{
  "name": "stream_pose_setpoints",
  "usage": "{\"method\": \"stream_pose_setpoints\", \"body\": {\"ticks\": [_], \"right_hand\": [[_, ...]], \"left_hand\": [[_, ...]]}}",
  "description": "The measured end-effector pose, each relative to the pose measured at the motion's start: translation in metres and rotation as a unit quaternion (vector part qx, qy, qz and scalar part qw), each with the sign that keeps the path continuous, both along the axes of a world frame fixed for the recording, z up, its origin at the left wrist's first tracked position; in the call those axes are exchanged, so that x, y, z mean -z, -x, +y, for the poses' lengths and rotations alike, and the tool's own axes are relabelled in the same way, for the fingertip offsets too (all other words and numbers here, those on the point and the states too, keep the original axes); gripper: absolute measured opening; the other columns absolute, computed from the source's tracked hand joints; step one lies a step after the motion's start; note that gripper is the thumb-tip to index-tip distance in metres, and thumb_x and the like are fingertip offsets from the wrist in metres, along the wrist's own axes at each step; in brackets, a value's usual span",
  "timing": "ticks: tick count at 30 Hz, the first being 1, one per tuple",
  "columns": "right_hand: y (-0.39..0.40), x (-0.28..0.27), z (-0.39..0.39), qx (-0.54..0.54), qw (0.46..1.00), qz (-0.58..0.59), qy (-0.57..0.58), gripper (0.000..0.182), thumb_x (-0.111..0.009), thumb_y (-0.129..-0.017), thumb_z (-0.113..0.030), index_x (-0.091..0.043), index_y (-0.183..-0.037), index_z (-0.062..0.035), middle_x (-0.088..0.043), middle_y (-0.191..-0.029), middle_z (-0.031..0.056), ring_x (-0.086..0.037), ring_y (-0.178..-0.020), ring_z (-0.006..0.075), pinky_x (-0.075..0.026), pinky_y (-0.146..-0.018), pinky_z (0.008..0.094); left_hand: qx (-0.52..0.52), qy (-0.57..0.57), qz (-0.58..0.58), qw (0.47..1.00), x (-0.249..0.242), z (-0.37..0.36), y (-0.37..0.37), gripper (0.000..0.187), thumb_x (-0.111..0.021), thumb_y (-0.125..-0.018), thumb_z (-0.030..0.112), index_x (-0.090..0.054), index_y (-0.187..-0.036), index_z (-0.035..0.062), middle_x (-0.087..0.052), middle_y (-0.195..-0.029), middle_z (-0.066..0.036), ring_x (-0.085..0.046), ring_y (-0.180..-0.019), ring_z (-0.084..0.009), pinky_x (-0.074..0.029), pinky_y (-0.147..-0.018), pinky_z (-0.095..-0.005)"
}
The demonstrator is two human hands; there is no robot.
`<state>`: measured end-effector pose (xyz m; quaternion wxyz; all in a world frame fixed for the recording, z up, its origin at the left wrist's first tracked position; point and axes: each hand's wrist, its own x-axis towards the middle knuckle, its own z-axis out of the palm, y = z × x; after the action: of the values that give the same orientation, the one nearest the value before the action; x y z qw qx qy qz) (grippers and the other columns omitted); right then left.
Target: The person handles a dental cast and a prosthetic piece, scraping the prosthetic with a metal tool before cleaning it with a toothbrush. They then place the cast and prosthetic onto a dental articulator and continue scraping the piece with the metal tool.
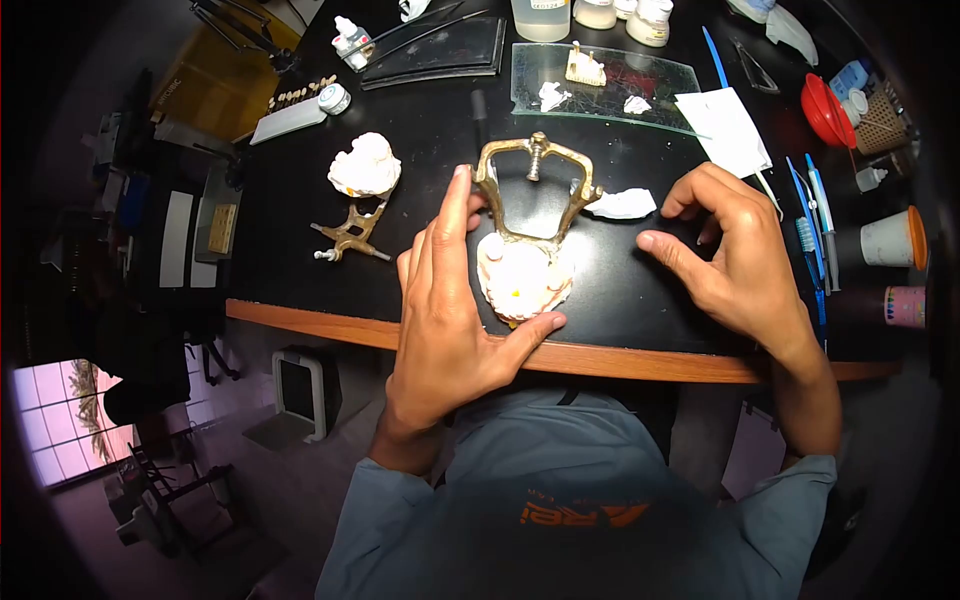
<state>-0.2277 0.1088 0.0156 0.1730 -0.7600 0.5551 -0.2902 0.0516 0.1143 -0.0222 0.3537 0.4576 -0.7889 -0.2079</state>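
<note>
A white plaster cast (525,275) on a brass articulator frame (550,240) lies near the table's front edge. My left hand (445,310) is beside it, fingers extended along its left side, thumb at the cast's lower edge. My right hand (735,255) is held apart to the right, fingers curled, with a gap between thumb and forefinger and nothing seen in it. Between the frame and my right hand lies a crumpled white piece (622,204). A second plaster cast (365,165) with a brass part (352,236) rests to the left.
A glass plate (660,85) with a small toothed model (585,67) lies at the back, near jars (648,22). Folded white paper (728,130), blue-handled tools (822,200), a red bowl (826,110) and cups (888,243) are on the right. A tooth shade strip (290,122) lies back left.
</note>
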Motion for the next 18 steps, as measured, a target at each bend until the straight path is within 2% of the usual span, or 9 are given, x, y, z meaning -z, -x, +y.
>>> {"method": "stream_pose_setpoints", "body": {"ticks": [2, 5, 8, 11, 18], "right_hand": [[0.001, 0.003, -0.003, 0.024, 0.999, -0.012, -0.027, 0.033, -0.091, -0.08, -0.015, -0.063, -0.088, 0.0005, -0.064, -0.085, 0.0122, -0.064, -0.076, 0.0228, -0.051, -0.067, 0.0352], [0.0, 0.007, -0.005, 0.028, 0.999, -0.042, -0.005, 0.033, -0.091, -0.08, -0.015, -0.064, -0.09, 0.0007, -0.066, -0.087, 0.0118, -0.065, -0.077, 0.0225, -0.051, -0.067, 0.033], [-0.007, 0.013, -0.01, 0.016, 0.997, -0.06, 0.049, 0.034, -0.091, -0.08, -0.015, -0.069, -0.1, 0.002, -0.069, -0.091, 0.0123, -0.066, -0.078, 0.0231, -0.052, -0.068, 0.0326], [-0.007, 0.016, -0.013, -0.008, 0.999, -0.035, 0.035, 0.037, -0.09, -0.081, -0.013, -0.073, -0.11, 0.0029, -0.071, -0.094, 0.0128, -0.067, -0.08, 0.0234, -0.052, -0.069, 0.0326], [0.004, 0.011, -0.005, 0.006, 0.996, -0.08, -0.042, 0.026, -0.089, -0.078, -0.003, -0.077, -0.1, 0.0045, -0.072, -0.087, 0.0111, -0.066, -0.074, 0.0146, -0.051, -0.066, 0.0288]], "left_hand": [[0.003, 0.004, 0.017, 1.0, 0.002, -0.001, 0.002, 0.126, -0.102, -0.061, 0.023, -0.033, -0.163, -0.0035, -0.062, -0.14, -0.025, -0.065, -0.122, -0.0328, -0.051, -0.106, -0.0418], [0.013, 0.005, 0.043, 0.999, 0.002, -0.003, 0.004, 0.118, -0.101, -0.063, 0.019, -0.038, -0.16, -0.0044, -0.062, -0.14, -0.025, -0.067, -0.122, -0.0331, -0.053, -0.104, -0.0411], [0.021, 0.008, 0.031, 0.999, 0.002, -0.003, 0.002, 0.113, -0.1, -0.064, 0.017, -0.041, -0.158, -0.0056, -0.061, -0.141, -0.026, -0.067, -0.124, -0.0341, -0.054, -0.104, -0.0414], [0.028, 0.009, 0.021, 0.999, 0.002, -0.003, 0.0, 0.11, -0.1, -0.065, 0.016, -0.043, -0.157, -0.0067, -0.06, -0.142, -0.026, -0.066, -0.127, -0.0349, -0.053, -0.105, -0.0419], [0.033, 0.002, 0.018, 0.999, 0.003, -0.002, -0.002, 0.106, -0.099, -0.067, 0.015, -0.045, -0.155, -0.0073, -0.059, -0.145, -0.027, -0.064, -0.132, -0.0367, -0.052, -0.11, -0.0424]]}}
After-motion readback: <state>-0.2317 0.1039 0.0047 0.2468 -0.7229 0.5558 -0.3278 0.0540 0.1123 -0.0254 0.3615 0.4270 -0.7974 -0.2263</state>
